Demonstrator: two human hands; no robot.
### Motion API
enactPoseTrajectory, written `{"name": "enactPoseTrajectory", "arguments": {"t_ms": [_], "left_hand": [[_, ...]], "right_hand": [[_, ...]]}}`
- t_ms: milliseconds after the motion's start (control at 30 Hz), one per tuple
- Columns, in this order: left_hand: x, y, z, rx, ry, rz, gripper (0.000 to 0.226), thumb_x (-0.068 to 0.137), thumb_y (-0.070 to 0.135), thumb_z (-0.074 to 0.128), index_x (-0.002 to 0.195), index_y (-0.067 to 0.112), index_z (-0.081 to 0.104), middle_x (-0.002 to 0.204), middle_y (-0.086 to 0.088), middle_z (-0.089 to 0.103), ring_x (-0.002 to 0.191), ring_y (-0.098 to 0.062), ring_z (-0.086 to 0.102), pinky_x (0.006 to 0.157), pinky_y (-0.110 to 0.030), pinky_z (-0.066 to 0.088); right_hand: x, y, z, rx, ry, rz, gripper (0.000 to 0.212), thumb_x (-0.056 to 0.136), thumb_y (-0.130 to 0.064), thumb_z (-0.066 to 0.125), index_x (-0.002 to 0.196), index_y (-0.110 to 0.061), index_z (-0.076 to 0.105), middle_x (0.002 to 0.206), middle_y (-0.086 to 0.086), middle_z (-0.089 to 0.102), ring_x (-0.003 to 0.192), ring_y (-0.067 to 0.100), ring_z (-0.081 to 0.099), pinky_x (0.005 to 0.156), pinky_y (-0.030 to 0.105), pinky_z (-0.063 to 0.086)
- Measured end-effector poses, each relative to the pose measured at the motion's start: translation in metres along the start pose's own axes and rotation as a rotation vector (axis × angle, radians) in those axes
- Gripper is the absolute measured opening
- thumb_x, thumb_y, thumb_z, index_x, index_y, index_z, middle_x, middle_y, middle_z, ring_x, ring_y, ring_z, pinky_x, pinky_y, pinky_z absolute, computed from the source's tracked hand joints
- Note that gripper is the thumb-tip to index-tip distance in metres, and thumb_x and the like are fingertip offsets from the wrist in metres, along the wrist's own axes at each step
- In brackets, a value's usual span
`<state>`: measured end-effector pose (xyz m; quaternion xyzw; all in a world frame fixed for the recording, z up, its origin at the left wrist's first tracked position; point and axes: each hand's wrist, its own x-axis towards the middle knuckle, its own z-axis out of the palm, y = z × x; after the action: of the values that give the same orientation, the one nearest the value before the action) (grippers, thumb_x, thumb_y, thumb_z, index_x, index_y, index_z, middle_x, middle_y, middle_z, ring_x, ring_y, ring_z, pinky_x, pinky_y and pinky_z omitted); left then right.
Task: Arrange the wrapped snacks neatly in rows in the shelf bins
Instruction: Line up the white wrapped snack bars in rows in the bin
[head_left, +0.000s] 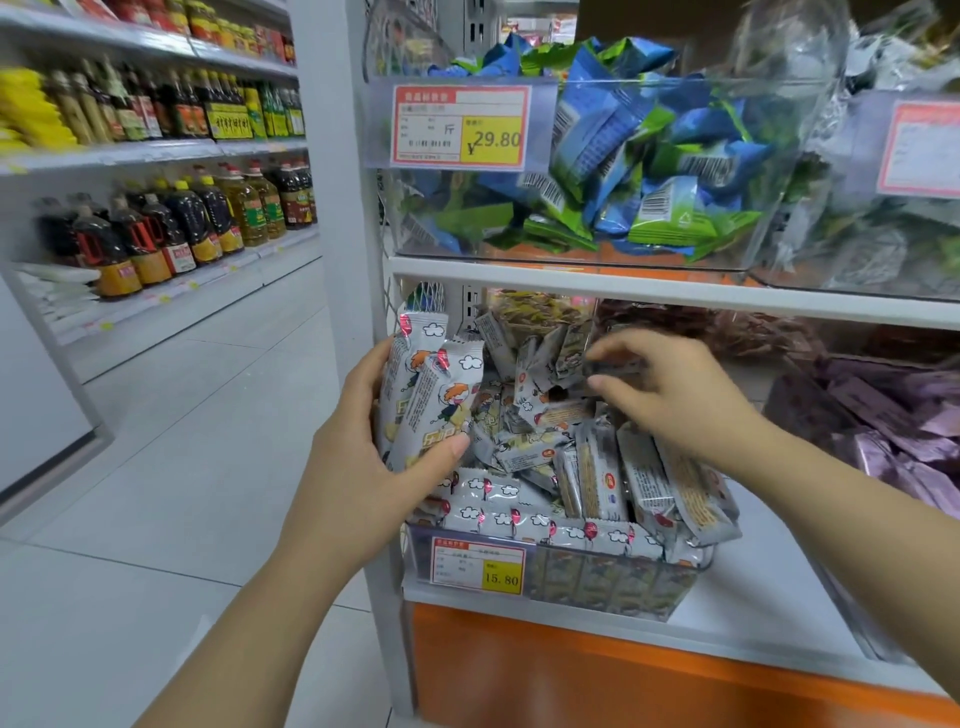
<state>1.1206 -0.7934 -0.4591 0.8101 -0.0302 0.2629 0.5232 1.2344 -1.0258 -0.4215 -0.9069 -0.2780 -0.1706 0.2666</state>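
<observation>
Shelf (675, 293) over snack bin (597, 582); oil bottles (171, 234), purple packs (893, 415) nearby.

Upr-bin tag (461, 127): "¥29.80", "斤"; lwr-bin tag (478, 565): "15.80".

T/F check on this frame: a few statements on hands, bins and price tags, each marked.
1. The left hand grips a bundle of snack packs upright. True.
2. The lower tag reads 29.80. False: it reads 15.80; the upper tag reads 29.80.
3. The upper bin holds blue and green packs. True.
4. The right hand hangs outside the shelf. False: it is over the pile in the lower bin, pinching a pack.
</observation>
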Motion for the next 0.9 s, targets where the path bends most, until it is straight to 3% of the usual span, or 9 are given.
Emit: {"name": "enactPoseTrajectory", "arguments": {"t_ms": [100,233,300,367,433,600,667,800,900], "left_hand": [[-0.003,0.001,-0.005,0.014,0.009,0.013,0.076,0.070,0.035,0.077,0.117,0.063,0.025,0.096,0.058,0.043,0.095,0.025,0.050,0.070,0.004,0.041],[-0.005,0.005,-0.013,-0.007,0.023,0.004,0.071,0.060,0.047,0.069,0.114,0.064,0.027,0.101,0.055,0.045,0.097,0.022,0.052,0.068,0.002,0.042],[-0.005,0.004,-0.017,-0.017,0.029,0.003,0.071,0.058,0.048,0.068,0.115,0.063,0.028,0.102,0.055,0.045,0.097,0.022,0.052,0.069,0.001,0.043],[-0.004,0.003,-0.019,-0.026,0.029,0.006,0.070,0.058,0.048,0.068,0.115,0.061,0.030,0.103,0.055,0.045,0.096,0.022,0.052,0.069,0.001,0.042],[-0.003,0.001,-0.020,-0.033,0.022,0.011,0.069,0.059,0.045,0.069,0.116,0.059,0.032,0.103,0.055,0.045,0.096,0.022,0.053,0.068,0.002,0.042],[0.000,-0.003,-0.021,-0.037,0.012,0.014,0.070,0.063,0.038,0.073,0.116,0.057,0.032,0.105,0.052,0.047,0.095,0.021,0.054,0.070,0.002,0.041],[0.002,-0.001,-0.021,-0.044,0.003,0.013,0.070,0.059,0.041,0.070,0.116,0.056,0.033,0.106,0.052,0.047,0.095,0.022,0.054,0.070,0.002,0.041],[0.003,0.000,-0.020,-0.057,-0.009,0.012,0.070,0.058,0.040,0.070,0.117,0.054,0.035,0.107,0.050,0.049,0.096,0.021,0.054,0.071,0.002,0.041],[0.003,0.000,-0.021,-0.043,-0.004,0.016,0.070,0.058,0.042,0.070,0.116,0.055,0.033,0.106,0.052,0.048,0.096,0.022,0.053,0.071,0.002,0.040]], "right_hand": [[0.009,-0.025,0.010,0.158,-0.338,-0.039,0.015,0.088,-0.024,0.063,0.102,-0.029,0.064,0.096,-0.016,0.065,0.088,0.005,0.062,0.080,0.020,0.049],[0.031,-0.035,0.034,0.119,-0.728,-0.006,0.024,0.091,-0.031,0.059,0.115,-0.030,0.059,0.105,-0.010,0.064,0.095,0.007,0.062,0.088,0.025,0.049],[0.039,-0.034,0.050,0.132,-0.873,0.063,0.026,0.094,-0.031,0.054,0.119,-0.026,0.058,0.102,-0.005,0.062,0.089,0.010,0.061,0.084,0.028,0.051],[0.043,-0.033,0.066,0.160,-0.971,0.158,0.019,0.098,-0.034,0.047,0.110,-0.025,0.059,0.094,-0.002,0.059,0.080,0.010,0.056,0.076,0.030,0.052],[0.046,-0.031,0.079,0.219,-1.027,0.272,0.022,0.100,-0.036,0.039,0.101,-0.023,0.057,0.082,-0.001,0.051,0.068,0.011,0.052,0.072,0.033,0.050],[0.052,-0.028,0.100,0.279,-1.116,0.459,0.039,0.100,-0.035,0.033,0.124,-0.009,0.049,0.082,0.006,0.037,0.069,0.019,0.050,0.070,0.038,0.054],[0.051,-0.030,0.105,0.271,-1.148,0.466,0.043,0.101,-0.034,0.029,0.125,-0.004,0.047,0.084,0.007,0.036,0.077,0.023,0.047,0.068,0.037,0.053],[0.055,-0.035,0.103,0.355,-1.166,0.446,0.020,0.097,-0.026,0.034,0.099,-0.012,0.048,0.068,0.001,0.035,0.056,0.012,0.034,0.050,0.021,0.048],[0.057,-0.034,0.085,0.319,-1.097,0.295,0.019,0.092,-0.012,0.043,0.107,-0.011,0.055,0.073,-0.002,0.047,0.054,0.007,0.045,0.048,0.015,0.041]]}}
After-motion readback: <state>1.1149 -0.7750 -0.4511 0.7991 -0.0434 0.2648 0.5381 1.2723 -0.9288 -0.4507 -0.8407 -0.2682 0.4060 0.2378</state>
